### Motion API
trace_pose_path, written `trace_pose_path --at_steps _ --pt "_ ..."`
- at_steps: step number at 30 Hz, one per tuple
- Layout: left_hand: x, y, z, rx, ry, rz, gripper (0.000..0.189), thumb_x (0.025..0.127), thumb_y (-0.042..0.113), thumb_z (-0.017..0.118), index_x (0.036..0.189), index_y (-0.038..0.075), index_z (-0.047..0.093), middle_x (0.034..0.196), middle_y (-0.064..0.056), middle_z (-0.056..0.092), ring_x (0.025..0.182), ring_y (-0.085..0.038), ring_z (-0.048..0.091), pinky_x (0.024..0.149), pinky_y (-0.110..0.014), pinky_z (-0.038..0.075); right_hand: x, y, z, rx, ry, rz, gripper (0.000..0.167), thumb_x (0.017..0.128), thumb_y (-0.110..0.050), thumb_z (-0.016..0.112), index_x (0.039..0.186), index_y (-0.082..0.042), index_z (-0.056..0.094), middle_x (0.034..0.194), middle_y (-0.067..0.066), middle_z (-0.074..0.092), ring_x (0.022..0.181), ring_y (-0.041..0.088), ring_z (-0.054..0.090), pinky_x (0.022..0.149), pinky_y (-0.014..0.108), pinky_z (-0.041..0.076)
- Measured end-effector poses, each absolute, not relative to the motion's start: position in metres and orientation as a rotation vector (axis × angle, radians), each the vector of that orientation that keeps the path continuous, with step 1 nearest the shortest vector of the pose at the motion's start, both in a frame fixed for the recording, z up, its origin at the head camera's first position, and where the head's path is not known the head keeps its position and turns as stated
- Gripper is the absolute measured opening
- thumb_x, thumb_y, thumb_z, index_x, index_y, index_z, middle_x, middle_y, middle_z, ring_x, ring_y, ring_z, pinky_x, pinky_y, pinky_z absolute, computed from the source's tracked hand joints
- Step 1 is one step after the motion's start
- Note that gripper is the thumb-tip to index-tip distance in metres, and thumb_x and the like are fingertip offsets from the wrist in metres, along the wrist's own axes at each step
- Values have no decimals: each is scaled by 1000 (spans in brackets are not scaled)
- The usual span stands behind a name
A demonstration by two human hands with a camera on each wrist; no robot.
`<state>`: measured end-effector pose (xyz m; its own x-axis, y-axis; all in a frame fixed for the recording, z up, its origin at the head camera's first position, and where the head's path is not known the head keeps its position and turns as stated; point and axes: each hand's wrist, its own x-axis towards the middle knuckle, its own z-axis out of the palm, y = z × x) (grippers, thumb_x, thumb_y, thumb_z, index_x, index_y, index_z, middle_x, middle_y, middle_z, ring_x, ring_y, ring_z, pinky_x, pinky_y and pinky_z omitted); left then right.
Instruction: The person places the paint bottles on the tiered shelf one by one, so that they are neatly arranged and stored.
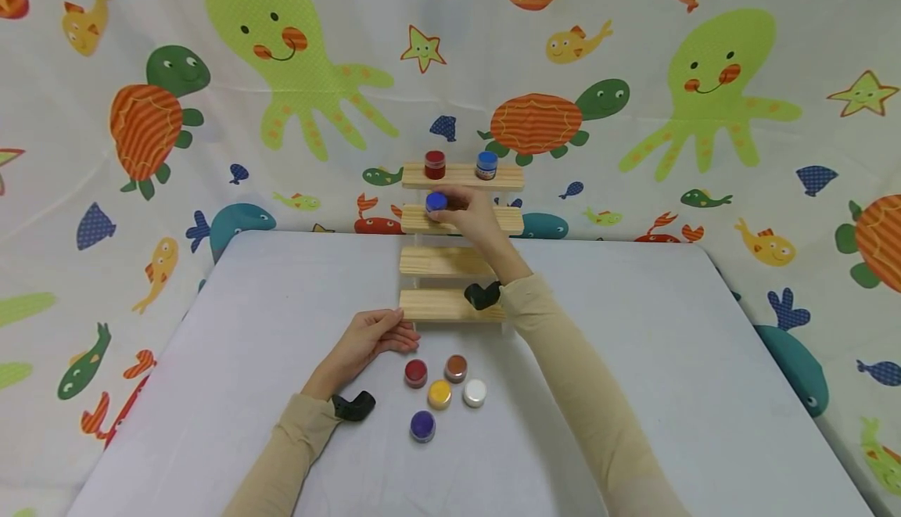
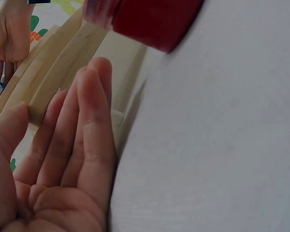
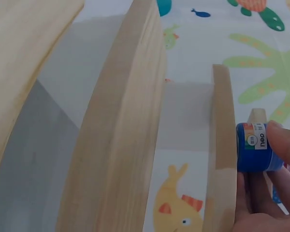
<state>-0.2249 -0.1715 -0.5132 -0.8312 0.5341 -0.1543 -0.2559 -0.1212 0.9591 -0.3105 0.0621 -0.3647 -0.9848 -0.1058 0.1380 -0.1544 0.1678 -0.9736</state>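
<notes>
The tiered stand [image 1: 442, 262] is built of four pale wooden planks, straight-grained and square-edged, their long axes running left to right; it stands on a worktop [image 1: 704, 345] with a smooth white covering; the right hand [image 1: 477, 216] pinches a squat, glossy blue paint jar [image 1: 436, 202] between thumb and fingers, a narrow grip, at the left end of the second plank from the top; the jar's short axis is roughly upright, lid uppermost, though whether its base touches the wood is hard to tell; the left hand [image 1: 369, 335] grips the left end of the lowest plank, thumb against the wood, fingers beneath; a red jar [image 1: 435, 165] and another blue jar [image 1: 486, 165] stand upright on the top plank; red [image 1: 416, 374], brown [image 1: 456, 368], yellow [image 1: 439, 394], white [image 1: 475, 393] and purple jars [image 1: 422, 426] cluster before the stand
</notes>
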Motion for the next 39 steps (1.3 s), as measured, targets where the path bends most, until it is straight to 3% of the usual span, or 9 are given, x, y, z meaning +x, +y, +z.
trace_pose_path --at_steps 39 --pt "-221 -169 -514 275 1655 1999 51 103 33 56 114 -16 57 99 -19 73 92 -27 72 84 -38 60 -305 61 -369 239 -2522 1812 39 92 -12 72 129 -4 61 126 12 62 111 22 60 98 31 52"
